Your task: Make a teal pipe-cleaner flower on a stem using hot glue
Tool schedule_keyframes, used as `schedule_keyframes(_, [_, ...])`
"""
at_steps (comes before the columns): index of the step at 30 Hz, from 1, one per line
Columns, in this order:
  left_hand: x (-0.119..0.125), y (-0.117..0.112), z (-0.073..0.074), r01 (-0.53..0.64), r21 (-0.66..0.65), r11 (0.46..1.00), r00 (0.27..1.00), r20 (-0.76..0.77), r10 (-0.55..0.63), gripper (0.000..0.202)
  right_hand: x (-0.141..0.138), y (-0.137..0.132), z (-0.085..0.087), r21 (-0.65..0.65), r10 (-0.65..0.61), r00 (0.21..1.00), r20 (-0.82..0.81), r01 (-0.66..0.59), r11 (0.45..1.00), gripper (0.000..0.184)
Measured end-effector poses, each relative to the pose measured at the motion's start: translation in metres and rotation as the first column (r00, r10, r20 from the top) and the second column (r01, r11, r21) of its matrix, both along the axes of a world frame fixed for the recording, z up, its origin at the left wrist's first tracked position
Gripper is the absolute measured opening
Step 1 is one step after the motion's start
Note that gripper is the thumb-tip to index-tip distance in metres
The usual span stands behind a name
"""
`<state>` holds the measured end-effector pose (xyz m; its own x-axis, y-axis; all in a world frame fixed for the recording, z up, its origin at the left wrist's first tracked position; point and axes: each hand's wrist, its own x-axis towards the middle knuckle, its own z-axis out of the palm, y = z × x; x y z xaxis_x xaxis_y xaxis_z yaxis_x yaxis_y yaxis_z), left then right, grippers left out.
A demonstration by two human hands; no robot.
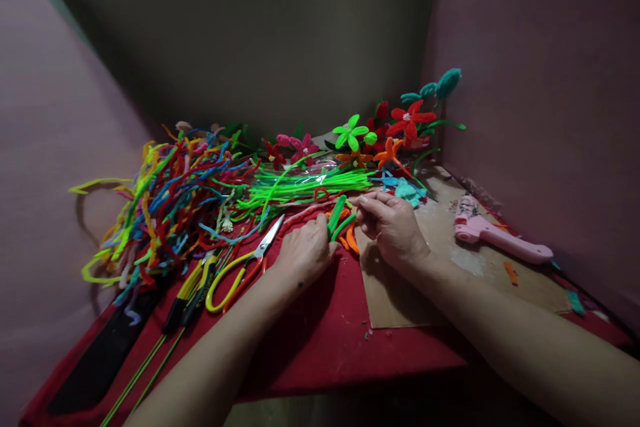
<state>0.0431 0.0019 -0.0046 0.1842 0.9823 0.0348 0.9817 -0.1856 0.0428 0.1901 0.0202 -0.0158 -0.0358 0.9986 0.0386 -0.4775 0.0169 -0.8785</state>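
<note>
My left hand [309,250] is closed around green pipe cleaner [337,215], bent into leaf-like loops that stick out past the fingertips. Close by on its right, my right hand [395,227] is pinched at a thin light-green end of the same piece; its fingers partly hide what they grip. Just below and between the hands lie orange pipe cleaner loops [352,239] on the red cloth. Scissors [260,250] with yellow and red handles rest left of my left hand, blades pointing away. Behind both hands spreads a bundle of bright green pipe cleaners [310,185].
A tangled heap of coloured pipe cleaners [170,200] fills the left side, with yellow-black pliers [193,290] before it. Pipe cleaner flowers [410,120] stand at the back. A pink lint-roller-like tool [503,237] lies on a cardboard sheet [400,303]. Walls enclose the table.
</note>
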Motion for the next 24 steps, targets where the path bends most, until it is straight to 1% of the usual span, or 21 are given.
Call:
schedule_keyframes(2, [-0.002, 0.003, -0.006, -0.017, -0.005, 1.0, 0.999, 0.034, 0.017, 0.032, 0.0, 0.001, -0.001, -0.002, 0.0, 1.0, 0.022, 0.0, 1.0, 0.017])
schedule_keyframes(5, [-0.01, 0.008, -0.01, -0.023, 0.012, 1.0, 0.998, 0.058, 0.022, 0.034, -0.001, 0.001, -0.002, 0.065, 0.015, 0.995, 0.099, -0.022, 0.998, 0.015])
schedule_keyframes(7, [-0.015, 0.009, -0.01, -0.027, 0.018, 0.999, 0.998, 0.062, 0.026, 0.034, -0.001, 0.001, -0.005, 0.14, 0.032, 0.976, 0.216, -0.063, 0.988, 0.016])
schedule_keyframes(8, [-0.017, 0.009, -0.01, -0.025, 0.016, 1.0, 0.997, 0.075, 0.023, 0.033, -0.002, 0.001, -0.007, 0.188, 0.027, 0.949, 0.313, -0.09, 0.978, 0.017])
schedule_keyframes(9, [-0.018, 0.009, -0.011, -0.023, 0.012, 1.0, 0.995, 0.099, 0.022, 0.032, -0.002, 0.001, -0.009, 0.241, 0.001, 0.901, 0.434, -0.117, 0.963, 0.018])
schedule_keyframes(10, [-0.018, 0.009, -0.013, -0.025, 0.008, 1.0, 0.991, 0.135, 0.023, 0.033, -0.004, 0.0, -0.012, 0.298, -0.053, 0.825, 0.563, -0.142, 0.944, 0.019])
schedule_keyframes(12, [-0.017, 0.008, -0.017, -0.035, -0.003, 0.999, 0.976, 0.217, 0.034, 0.036, -0.006, -0.003, -0.017, 0.385, -0.199, 0.605, 0.771, -0.194, 0.902, 0.017])
schedule_keyframes(13, [-0.016, 0.008, -0.02, -0.038, -0.011, 0.999, 0.968, 0.249, 0.04, 0.037, -0.007, -0.004, -0.02, 0.406, -0.255, 0.496, 0.83, -0.222, 0.887, 0.016])
schedule_keyframes(14, [-0.014, 0.008, -0.022, -0.036, -0.02, 0.999, 0.962, 0.27, 0.04, 0.039, -0.008, -0.006, -0.021, 0.41, -0.286, 0.412, 0.865, -0.253, 0.876, 0.014])
schedule_keyframes(15, [-0.013, 0.008, -0.025, -0.03, -0.027, 0.999, 0.958, 0.283, 0.037, 0.04, -0.009, -0.008, -0.023, 0.405, -0.296, 0.357, 0.886, -0.284, 0.869, 0.013])
schedule_keyframes(16, [-0.013, 0.009, -0.026, -0.019, -0.032, 0.999, 0.956, 0.29, 0.028, 0.041, -0.01, -0.009, -0.024, 0.395, -0.291, 0.328, 0.899, -0.317, 0.862, 0.013])
schedule_keyframes(17, [-0.013, 0.009, -0.028, -0.01, -0.032, 0.999, 0.954, 0.298, 0.019, 0.042, -0.01, -0.011, -0.024, 0.389, -0.284, 0.318, 0.905, -0.343, 0.855, 0.013])
schedule_keyframes(21, [-0.017, 0.011, -0.026, -0.008, 0.026, 1.0, 0.928, 0.373, -0.002, 0.04, -0.01, -0.011, -0.024, 0.42, -0.305, 0.324, 0.895, -0.389, 0.82, 0.016])
schedule_keyframes(24, [-0.023, 0.011, -0.022, -0.001, 0.081, 0.997, 0.884, 0.467, -0.037, 0.04, -0.01, -0.009, -0.025, 0.429, -0.325, 0.298, 0.897, -0.416, 0.802, 0.014])
